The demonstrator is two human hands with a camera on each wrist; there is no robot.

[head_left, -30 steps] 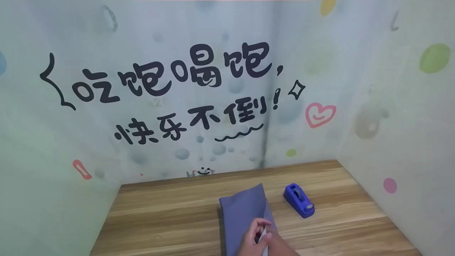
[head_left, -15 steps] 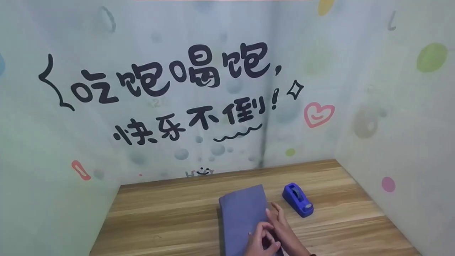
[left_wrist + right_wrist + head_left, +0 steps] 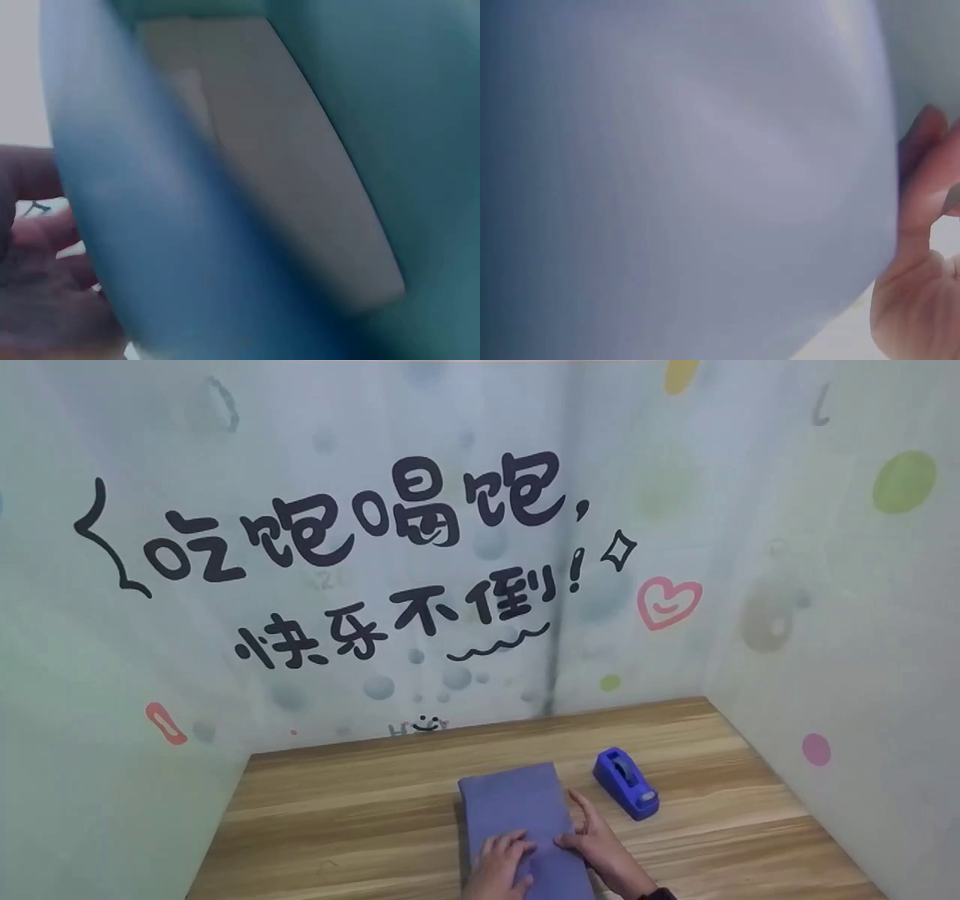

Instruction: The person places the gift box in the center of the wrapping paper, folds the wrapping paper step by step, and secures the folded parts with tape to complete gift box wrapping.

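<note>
A long, flat blue-violet paper packet (image 3: 517,802) lies on the wooden table in the head view, its near end cut off by the frame. My left hand (image 3: 501,864) rests on its upper face, fingers spread and loosely bent. On the long right side, my right hand (image 3: 600,840) holds the edge, thumb on top and a finger stretched along the side. The blue paper (image 3: 150,195) is large and blurred in the left wrist view, with the left hand (image 3: 45,255) beside it. Pale paper (image 3: 705,187) fills most of the right wrist view, the right hand (image 3: 922,277) at its edge.
A blue tape dispenser (image 3: 626,784) stands on the table (image 3: 337,810), right of the packet and beyond my right hand. A printed wall sheet (image 3: 360,547) closes off the back, and white side panels (image 3: 840,660) flank the table.
My hands, together at the packet's right edge before, have parted. The left moved left onto the upper face; the right moved out along the side. The pale paper between the hands is out of sight.
</note>
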